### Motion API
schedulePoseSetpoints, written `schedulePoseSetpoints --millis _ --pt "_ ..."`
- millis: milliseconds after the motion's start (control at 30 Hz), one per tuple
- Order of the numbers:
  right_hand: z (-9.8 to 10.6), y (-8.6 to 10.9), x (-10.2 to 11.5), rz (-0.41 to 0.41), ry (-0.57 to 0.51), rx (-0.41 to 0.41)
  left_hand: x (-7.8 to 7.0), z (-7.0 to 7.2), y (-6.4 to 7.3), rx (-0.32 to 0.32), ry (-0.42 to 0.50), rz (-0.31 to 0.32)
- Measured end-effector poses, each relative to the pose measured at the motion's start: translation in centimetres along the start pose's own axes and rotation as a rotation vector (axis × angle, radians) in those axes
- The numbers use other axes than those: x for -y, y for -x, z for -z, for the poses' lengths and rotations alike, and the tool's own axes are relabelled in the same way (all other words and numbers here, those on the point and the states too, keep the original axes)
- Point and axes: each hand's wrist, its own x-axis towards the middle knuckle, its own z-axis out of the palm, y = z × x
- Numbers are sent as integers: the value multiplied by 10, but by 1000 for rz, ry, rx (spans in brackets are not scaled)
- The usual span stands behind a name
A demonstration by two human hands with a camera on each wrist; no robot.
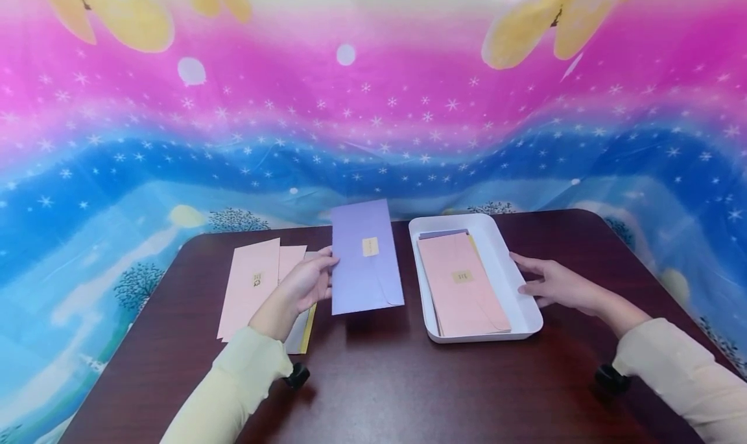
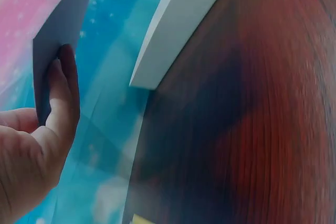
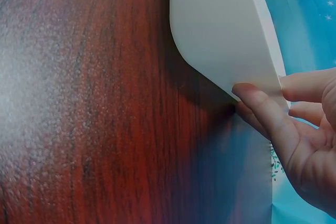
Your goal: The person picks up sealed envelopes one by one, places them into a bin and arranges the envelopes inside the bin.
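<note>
My left hand (image 1: 303, 280) pinches a purple envelope (image 1: 364, 282) by its left edge and holds it raised above the table. A tan label sits on the envelope's middle. In the left wrist view, the envelope (image 2: 63, 19) stands between thumb and fingers. On the right is a white tray (image 1: 528, 311) with a pink envelope (image 1: 461, 256) on top of other envelopes. My right hand (image 1: 560, 287) touches the tray's right side with its fingertips, the fingers fairly straight. The right wrist view shows the thumb and fingers (image 3: 268, 111) against the tray's outer wall (image 3: 220, 30).
Left of the raised envelope, several pink envelopes (image 1: 248, 295) and a grey one with a yellow edge (image 1: 299, 337) lie on the dark brown table (image 1: 408, 392). A patterned cloth (image 1: 373, 107) hangs behind the table.
</note>
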Motion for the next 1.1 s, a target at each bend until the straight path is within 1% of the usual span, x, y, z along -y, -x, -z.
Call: schedulePoseSetpoints --millis 233,500,667,900,967,1100 --pt "0 -1 1 7 0 3 4 -22 -12 15 34 31" --pt "0 -2 2 12 -12 8 6 -45 -20 77 33 59" --pt "0 -1 0 11 -13 3 10 -55 -26 93 42 89" --pt "0 -1 -2 7 -1 -5 17 -66 -36 144 34 126" --pt "0 -1 -2 5 5 -8 19 -69 -38 147 36 138" --pt "0 0 -2 5 5 -9 21 -76 -42 163 45 146"
